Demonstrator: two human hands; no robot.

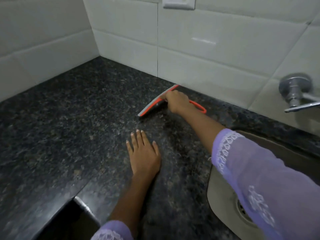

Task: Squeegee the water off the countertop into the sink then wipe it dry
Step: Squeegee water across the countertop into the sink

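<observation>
Our right hand (176, 101) is closed round the orange-and-grey rubber-bladed squeegee (156, 103), blade down on the dark speckled granite worktop (69, 122), far end touching the white tiled wall (216, 54); left hand (143, 153) spread flat, nearer us than the squeegee; we judge best: even pressure, one pull towards the steel sink (223, 187) right of the squeegee; visible basin holds only its drain (242, 210).

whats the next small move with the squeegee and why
Probably drag the squeegee toward the sink: the right hand holds it blade-down near the back wall, the sink lies nearer the person on the right, and the left hand rests flat on the countertop.
</observation>
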